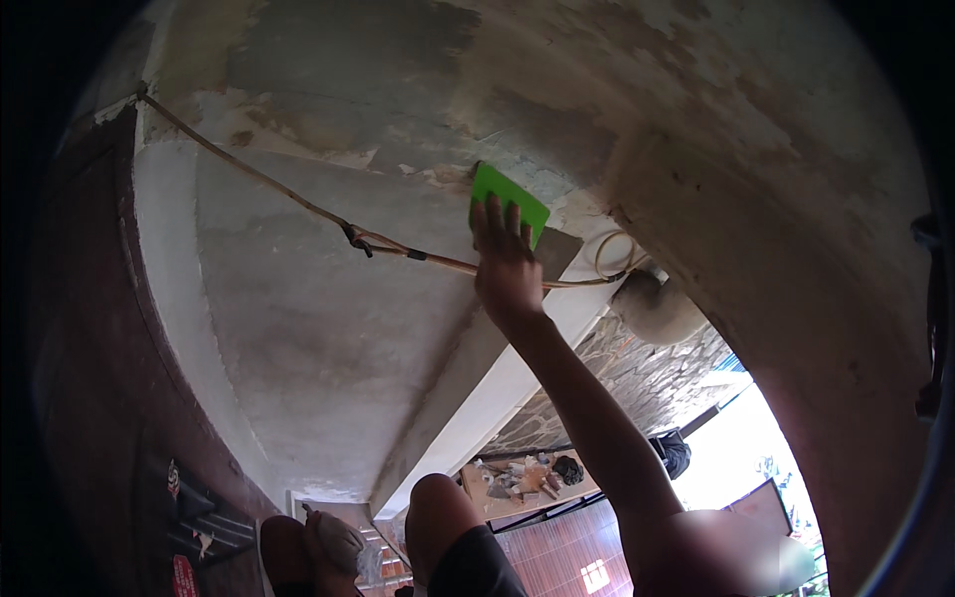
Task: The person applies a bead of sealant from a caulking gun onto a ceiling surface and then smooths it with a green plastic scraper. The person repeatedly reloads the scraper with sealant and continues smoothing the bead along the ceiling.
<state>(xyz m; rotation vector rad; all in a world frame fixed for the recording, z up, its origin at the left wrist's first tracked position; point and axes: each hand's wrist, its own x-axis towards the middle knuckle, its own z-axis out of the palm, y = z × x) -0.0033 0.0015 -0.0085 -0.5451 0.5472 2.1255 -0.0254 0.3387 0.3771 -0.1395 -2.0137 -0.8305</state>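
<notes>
My right hand [507, 254] reaches up to the patched, peeling plaster surface [348, 70], its fingers pressed on a flat green scraper [509, 189] that rests against the plaster. A tan cable [249, 169] with dark taped joints runs just below that hand. Low at the left, beside my bent leg [443, 507], my left hand [320, 552] is around a lumpy grey object [343, 537], possibly a bag; its fingers are partly hidden.
A dark door [99, 298] stands at the left. Rightward are a coil of cable [615, 249], a rounded grey object [657, 308] and a stone wall [577, 388]. Below, a wooden board [482, 483] holds assorted debris. A bright opening is at the lower right.
</notes>
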